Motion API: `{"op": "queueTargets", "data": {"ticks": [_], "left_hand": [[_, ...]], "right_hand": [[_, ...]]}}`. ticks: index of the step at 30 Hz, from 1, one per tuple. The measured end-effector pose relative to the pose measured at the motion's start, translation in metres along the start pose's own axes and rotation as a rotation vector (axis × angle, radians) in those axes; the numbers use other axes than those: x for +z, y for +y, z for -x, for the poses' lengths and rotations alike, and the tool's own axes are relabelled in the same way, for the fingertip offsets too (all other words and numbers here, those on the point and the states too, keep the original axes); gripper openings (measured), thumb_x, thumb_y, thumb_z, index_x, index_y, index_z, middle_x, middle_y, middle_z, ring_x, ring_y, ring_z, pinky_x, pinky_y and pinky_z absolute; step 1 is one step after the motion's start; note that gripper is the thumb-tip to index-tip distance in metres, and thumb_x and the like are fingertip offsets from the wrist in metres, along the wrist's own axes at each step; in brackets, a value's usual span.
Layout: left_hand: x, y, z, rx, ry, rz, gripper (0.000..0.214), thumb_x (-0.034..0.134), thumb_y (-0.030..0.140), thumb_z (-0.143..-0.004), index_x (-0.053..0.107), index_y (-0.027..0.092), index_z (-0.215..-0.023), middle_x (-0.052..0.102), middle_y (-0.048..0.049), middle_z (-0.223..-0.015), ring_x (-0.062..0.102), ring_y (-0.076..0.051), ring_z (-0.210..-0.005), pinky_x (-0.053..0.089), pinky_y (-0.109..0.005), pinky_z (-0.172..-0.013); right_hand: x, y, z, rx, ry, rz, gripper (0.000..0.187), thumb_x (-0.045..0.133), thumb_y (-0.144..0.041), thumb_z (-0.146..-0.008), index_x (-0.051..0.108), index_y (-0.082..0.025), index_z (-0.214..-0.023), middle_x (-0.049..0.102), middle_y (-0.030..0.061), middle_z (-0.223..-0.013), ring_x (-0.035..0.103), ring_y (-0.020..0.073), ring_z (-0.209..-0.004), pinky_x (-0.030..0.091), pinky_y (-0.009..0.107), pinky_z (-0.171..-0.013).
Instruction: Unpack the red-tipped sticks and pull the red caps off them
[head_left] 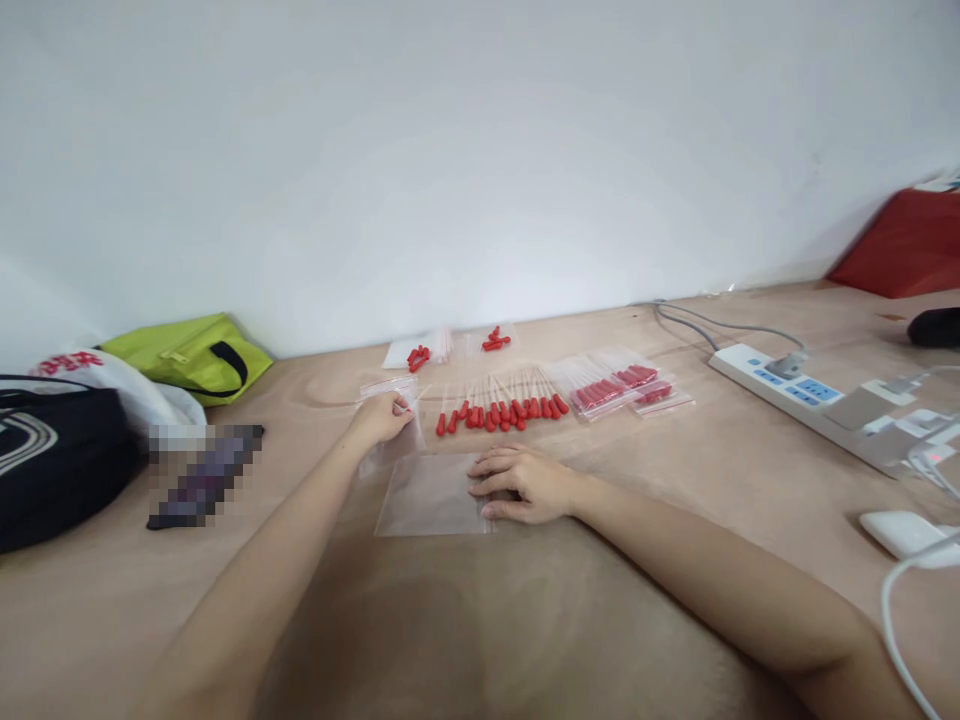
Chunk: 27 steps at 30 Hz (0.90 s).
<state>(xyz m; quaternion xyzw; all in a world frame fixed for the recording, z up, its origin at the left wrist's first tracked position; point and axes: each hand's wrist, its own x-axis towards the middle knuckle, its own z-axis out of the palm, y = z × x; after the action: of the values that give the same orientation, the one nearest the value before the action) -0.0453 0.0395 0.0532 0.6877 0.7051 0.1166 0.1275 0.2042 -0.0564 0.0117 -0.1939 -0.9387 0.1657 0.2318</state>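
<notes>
My left hand (384, 416) is over a clear zip bag (386, 458) left of centre, its fingers curled and pinched together at the plastic. A larger-looking clear zip bag (431, 497) lies flat in front of me. On its right edge rests my right hand (525, 483), fingers stretched and apart. Just beyond lies a row of droppers (517, 410), with red bulbs towards me and thin pale stems pointing away. To their right are filled zip bags (611, 388) with red-bulbed droppers inside. What the left fingertips grip is small and partly hidden.
Loose red bulbs lie in two small piles (418, 357) (496, 341) by the wall. On the right are a white power strip (780, 385), plugged chargers and cables. Black (67, 460), white and lime-green bags (195, 355) stand left, near a blurred dark object (206, 478).
</notes>
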Motion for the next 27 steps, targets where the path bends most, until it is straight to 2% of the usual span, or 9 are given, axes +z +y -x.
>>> {"op": "queueTargets", "data": {"ticks": [3,9,13,19,25,27], "left_hand": [[0.001,0.013,0.002,0.004,-0.026,0.081,0.011,0.061,0.022,-0.062,0.058,0.018,-0.071,0.059,0.0006,-0.057,0.058,-0.017,-0.062,0.039,-0.025,-0.059],[0.016,0.035,0.007,-0.052,-0.210,0.359,0.012,0.062,0.025,-0.066,0.055,0.016,-0.068,0.060,0.0014,-0.052,0.054,-0.011,-0.045,0.043,-0.023,-0.050],[0.022,0.045,0.014,-0.104,-0.266,0.522,0.013,0.064,0.021,-0.066,0.054,0.013,-0.070,0.061,0.0009,-0.056,0.055,-0.009,-0.046,0.047,-0.023,-0.053],[0.026,0.050,0.022,-0.134,-0.267,0.637,0.014,0.064,0.017,-0.068,0.051,0.012,-0.070,0.059,0.0013,-0.057,0.057,-0.008,-0.050,0.049,-0.021,-0.056],[0.024,0.038,0.025,-0.127,-0.225,0.627,0.018,0.066,0.022,-0.065,0.051,0.014,-0.070,0.054,0.0051,-0.052,0.055,-0.008,-0.044,0.047,-0.022,-0.052],[0.022,0.033,0.029,-0.095,-0.176,0.576,0.019,0.065,0.026,-0.066,0.052,0.015,-0.072,0.054,0.0046,-0.054,0.055,-0.010,-0.045,0.045,-0.023,-0.051]], "right_hand": [[-0.001,-0.001,-0.001,0.001,-0.009,0.001,0.032,0.048,-0.039,-0.082,0.060,-0.018,-0.104,0.056,0.0074,-0.115,0.047,0.0168,-0.111,0.035,0.033,-0.094],[-0.002,-0.002,-0.001,0.015,-0.023,0.013,0.032,0.048,-0.039,-0.082,0.059,-0.019,-0.105,0.056,0.0066,-0.115,0.046,0.0167,-0.111,0.035,0.034,-0.094],[-0.002,-0.002,-0.001,0.003,-0.022,0.017,0.032,0.048,-0.038,-0.082,0.059,-0.018,-0.105,0.056,0.0070,-0.115,0.047,0.0167,-0.111,0.034,0.033,-0.093],[0.000,0.000,-0.001,-0.001,-0.016,0.013,0.033,0.048,-0.039,-0.082,0.059,-0.018,-0.105,0.056,0.0072,-0.115,0.047,0.0174,-0.110,0.034,0.034,-0.093],[-0.001,0.000,-0.001,0.006,-0.025,0.003,0.031,0.047,-0.039,-0.083,0.060,-0.019,-0.104,0.057,0.0075,-0.114,0.048,0.0170,-0.109,0.034,0.035,-0.093],[-0.002,0.000,-0.001,0.001,-0.023,0.003,0.031,0.048,-0.039,-0.083,0.060,-0.019,-0.104,0.057,0.0077,-0.114,0.048,0.0168,-0.109,0.035,0.035,-0.093]]}}
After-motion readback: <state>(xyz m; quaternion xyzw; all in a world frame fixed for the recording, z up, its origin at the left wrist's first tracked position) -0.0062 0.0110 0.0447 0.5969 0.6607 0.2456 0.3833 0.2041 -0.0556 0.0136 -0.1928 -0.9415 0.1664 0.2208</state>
